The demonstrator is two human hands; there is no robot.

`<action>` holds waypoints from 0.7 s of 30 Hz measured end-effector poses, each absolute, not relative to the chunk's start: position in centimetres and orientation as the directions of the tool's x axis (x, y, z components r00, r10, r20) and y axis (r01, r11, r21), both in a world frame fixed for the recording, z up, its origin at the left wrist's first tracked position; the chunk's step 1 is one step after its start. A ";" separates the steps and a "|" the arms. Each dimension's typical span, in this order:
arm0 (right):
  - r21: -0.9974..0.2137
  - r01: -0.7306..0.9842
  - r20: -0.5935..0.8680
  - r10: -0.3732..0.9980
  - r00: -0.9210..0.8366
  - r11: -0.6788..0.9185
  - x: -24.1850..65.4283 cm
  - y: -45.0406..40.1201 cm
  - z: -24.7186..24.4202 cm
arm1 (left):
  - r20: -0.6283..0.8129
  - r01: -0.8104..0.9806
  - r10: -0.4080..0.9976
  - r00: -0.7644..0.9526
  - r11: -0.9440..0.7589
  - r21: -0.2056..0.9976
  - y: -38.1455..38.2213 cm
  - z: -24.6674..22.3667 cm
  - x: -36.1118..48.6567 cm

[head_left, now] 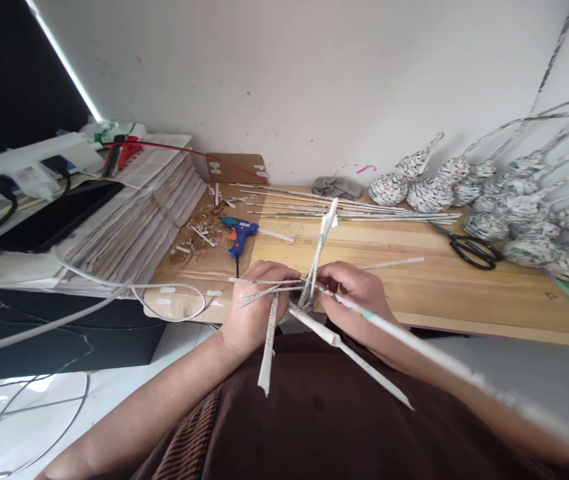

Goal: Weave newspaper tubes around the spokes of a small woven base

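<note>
Between my hands, at the table's front edge, is a small piece woven from rolled newspaper tubes. Several tube ends stick out of it: upward, to the left, and down toward my lap. My left hand is closed around the left side of the weaving, its fingertips partly hidden. At the right side, my right hand pinches a long paper tube, which runs down to the lower right and blurs near the camera.
A blue glue gun lies on cardboard among paper scraps. Loose paper tubes lie along the back. Black scissors and several woven gourd shapes are at right. Stacked newspapers, a phone and cables are at left.
</note>
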State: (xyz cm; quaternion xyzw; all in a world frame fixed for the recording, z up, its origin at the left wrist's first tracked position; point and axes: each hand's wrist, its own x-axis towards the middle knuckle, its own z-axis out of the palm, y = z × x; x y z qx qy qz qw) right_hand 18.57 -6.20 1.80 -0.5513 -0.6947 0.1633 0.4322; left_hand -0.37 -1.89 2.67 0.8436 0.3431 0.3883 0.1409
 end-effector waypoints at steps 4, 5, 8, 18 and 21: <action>-0.845 0.467 0.281 0.959 -0.030 0.261 18.8 -5.8 2.2 | 0.550 0.480 0.699 0.458 -0.715 0.509 -1.8 2.5 -0.3; -0.874 0.420 0.251 0.967 -0.037 0.243 18.9 -5.7 2.2 | 0.545 0.484 0.707 0.451 -0.707 0.517 -1.7 2.4 -0.3; -0.934 0.314 0.161 0.986 -0.052 0.169 18.9 -5.5 2.4 | 0.539 0.498 0.720 0.437 -0.693 0.522 -1.5 2.0 -0.3; -0.840 0.468 0.340 0.938 0.062 0.274 17.7 -4.7 1.5 | 0.552 0.484 0.721 0.419 -0.691 0.536 -1.5 1.9 -0.1; -0.772 0.546 0.391 0.920 0.006 0.325 17.7 -4.8 1.9 | 0.554 0.455 0.731 0.398 -0.682 0.573 -1.4 1.7 0.0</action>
